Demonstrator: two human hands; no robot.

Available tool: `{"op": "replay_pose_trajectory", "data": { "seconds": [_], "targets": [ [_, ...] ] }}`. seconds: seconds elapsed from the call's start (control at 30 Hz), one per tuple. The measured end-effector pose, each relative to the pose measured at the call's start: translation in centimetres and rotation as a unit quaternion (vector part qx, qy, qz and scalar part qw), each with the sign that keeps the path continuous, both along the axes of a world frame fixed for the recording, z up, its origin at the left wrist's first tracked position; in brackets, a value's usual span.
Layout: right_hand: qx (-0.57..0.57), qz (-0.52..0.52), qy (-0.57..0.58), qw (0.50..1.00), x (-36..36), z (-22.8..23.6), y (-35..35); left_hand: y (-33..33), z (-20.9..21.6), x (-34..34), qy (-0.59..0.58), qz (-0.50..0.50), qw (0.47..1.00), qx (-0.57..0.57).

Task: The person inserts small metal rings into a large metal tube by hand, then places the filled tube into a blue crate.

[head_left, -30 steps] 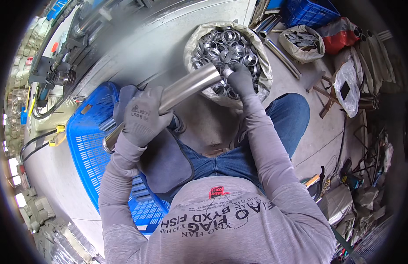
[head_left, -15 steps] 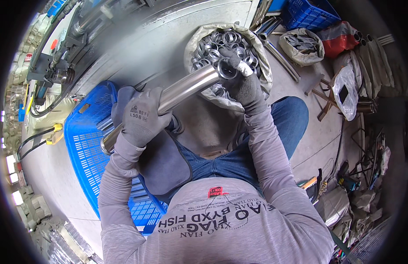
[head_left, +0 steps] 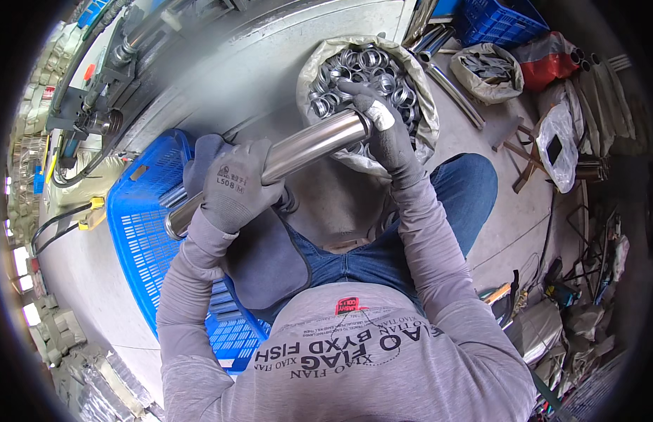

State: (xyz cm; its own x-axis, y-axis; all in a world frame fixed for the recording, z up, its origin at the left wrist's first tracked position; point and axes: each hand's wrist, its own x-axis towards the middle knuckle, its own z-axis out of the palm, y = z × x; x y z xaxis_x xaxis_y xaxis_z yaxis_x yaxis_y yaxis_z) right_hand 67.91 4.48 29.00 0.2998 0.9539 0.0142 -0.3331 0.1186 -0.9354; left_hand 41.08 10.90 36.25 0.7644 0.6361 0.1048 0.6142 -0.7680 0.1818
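My gloved left hand (head_left: 238, 184) is wrapped around a shiny metal tube (head_left: 316, 146). The tube slants from the blue basket at lower left up to the sack of rings, its lower end passing under my left wrist. At its upper end sits a thin dark metal ring (head_left: 365, 122), seen nearly edge-on. My gloved right hand (head_left: 388, 137) is closed on this ring and tube end, with white tape around one finger. How far the ring goes into the tube is hidden. Just beyond stands an open white sack (head_left: 425, 105) heaped with loose metal rings (head_left: 369, 60).
A blue plastic basket (head_left: 129, 232) with metal tubes stands at my left. A grey machine (head_left: 101, 116) is at upper left. To the right are a smaller sack of metal pieces (head_left: 487, 70), a blue crate (head_left: 499, 24), loose tubes (head_left: 454, 95) and a wooden stand (head_left: 521, 158).
The ring's open face showed at the tube's end before; now it lies nearly edge-on against it. My right fingers have shifted around that end, and the tube has moved slightly right.
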Motion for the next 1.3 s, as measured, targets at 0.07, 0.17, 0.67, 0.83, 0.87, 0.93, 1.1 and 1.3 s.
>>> {"op": "replay_pose_trajectory", "data": {
  "seconds": [0.07,0.17,0.67,0.83,0.87,0.93,1.1,1.3],
  "targets": [
    [-0.007,0.023,0.002,1.000,-0.3,-0.1,0.1,0.0,0.1,0.1,0.003,0.009,1.000,-0.007],
    [0.036,0.008,-0.118,0.992,-1.0,-1.1,0.3,0.1,0.1,0.4,0.005,0.001,1.000,-0.014],
    [0.040,-0.130,-0.157,0.978,-3.2,-0.5,0.1,-0.6,-0.3,0.7,0.084,0.024,0.996,0.011],
    [0.009,-0.137,-0.195,0.971,-3.3,-2.2,1.0,-0.4,-0.2,0.8,0.096,0.019,0.995,0.003],
    [-0.008,-0.117,-0.201,0.973,-3.1,-2.6,1.0,-0.2,-0.1,0.6,0.105,0.018,0.994,-0.012],
    [-0.019,-0.100,-0.156,0.983,-2.3,-1.0,1.7,0.2,0.6,0.0,0.073,0.000,0.997,-0.022],
    [-0.193,-0.219,-0.538,0.791,10.2,-8.4,6.7,0.0,2.2,-4.4,0.027,0.010,0.999,-0.025],
    [-0.411,-0.152,-0.676,0.593,11.7,-11.4,6.2,-0.7,1.4,-7.0,-0.065,0.075,0.994,-0.040]
  ]
}}
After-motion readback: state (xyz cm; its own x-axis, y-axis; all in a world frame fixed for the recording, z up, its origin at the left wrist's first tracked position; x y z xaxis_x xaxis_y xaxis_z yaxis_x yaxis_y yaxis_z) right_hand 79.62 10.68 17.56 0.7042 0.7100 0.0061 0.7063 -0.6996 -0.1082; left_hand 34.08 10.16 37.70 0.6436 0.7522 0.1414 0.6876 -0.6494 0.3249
